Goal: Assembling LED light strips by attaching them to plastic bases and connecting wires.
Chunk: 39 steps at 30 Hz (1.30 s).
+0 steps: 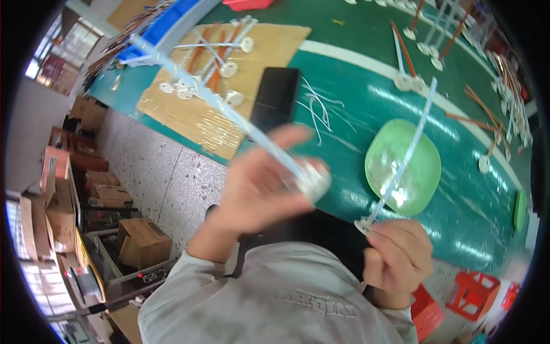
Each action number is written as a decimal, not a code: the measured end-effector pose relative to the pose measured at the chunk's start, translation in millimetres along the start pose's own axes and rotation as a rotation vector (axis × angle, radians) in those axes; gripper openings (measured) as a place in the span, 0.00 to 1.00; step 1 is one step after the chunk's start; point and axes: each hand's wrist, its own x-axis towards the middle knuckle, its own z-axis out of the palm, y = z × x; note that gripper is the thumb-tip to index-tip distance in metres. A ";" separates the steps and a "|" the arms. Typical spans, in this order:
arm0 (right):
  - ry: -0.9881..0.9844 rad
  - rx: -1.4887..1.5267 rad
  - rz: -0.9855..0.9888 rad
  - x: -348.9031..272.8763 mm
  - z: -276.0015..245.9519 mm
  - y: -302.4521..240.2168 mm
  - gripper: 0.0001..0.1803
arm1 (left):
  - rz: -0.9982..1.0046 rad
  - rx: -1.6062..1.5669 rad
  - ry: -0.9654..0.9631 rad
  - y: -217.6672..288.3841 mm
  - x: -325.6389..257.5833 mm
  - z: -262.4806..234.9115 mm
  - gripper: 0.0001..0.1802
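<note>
My left hand (252, 198), blurred by motion, grips a long pale-blue strip (229, 112) by its white round end, which shows between thumb and fingers. The strip slants up and left over a sheet of cardboard. Lower on the right, my right hand (401, 255) pinches a second pale-blue strip (413, 143) near a small white disc (362, 225) at its bottom. That strip stands tilted, crossing in front of a green bowl (433, 169) that holds shiny, clear-looking bits I cannot make out.
On the green table (344, 163) lie thin white strips (321, 112) beside a black case (276, 94). The cardboard sheet (154, 103) bears strips with white discs and thin gold-coloured rods. A blue bin (180, 28) stands behind. Cardboard boxes (143, 243) and a red stool (472, 295) are lower down.
</note>
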 end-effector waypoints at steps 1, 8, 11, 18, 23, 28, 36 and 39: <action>0.027 -0.052 0.027 -1.3 -7.8 0.8 0.09 | -0.001 0.075 0.190 20.5 7.1 -17.5 0.38; -0.083 -0.245 0.110 -8.2 -24.8 15.5 0.13 | -0.021 1.792 0.466 103.2 73.7 -226.0 0.26; -0.125 -0.361 0.161 -10.8 -24.9 17.5 0.14 | -0.208 1.999 0.362 111.3 102.2 -272.4 0.27; -0.216 -0.401 0.186 -16.2 -6.8 19.4 0.19 | -0.004 2.358 0.381 102.8 117.4 -198.1 0.24; -0.239 -0.486 0.133 -39.6 -2.6 22.7 0.20 | 0.608 1.726 0.233 48.9 62.9 -68.0 0.16; -0.075 -0.290 0.071 -38.5 -8.2 12.8 0.20 | 0.301 0.916 -0.218 -4.5 9.2 2.4 0.20; -0.034 0.114 -0.151 -9.7 -0.7 -0.3 0.12 | 0.030 -0.136 -0.454 -40.6 -6.3 44.7 0.28; 0.019 0.226 -0.192 -7.4 3.8 3.6 0.13 | -0.008 -0.316 -0.320 -43.7 -16.4 48.9 0.35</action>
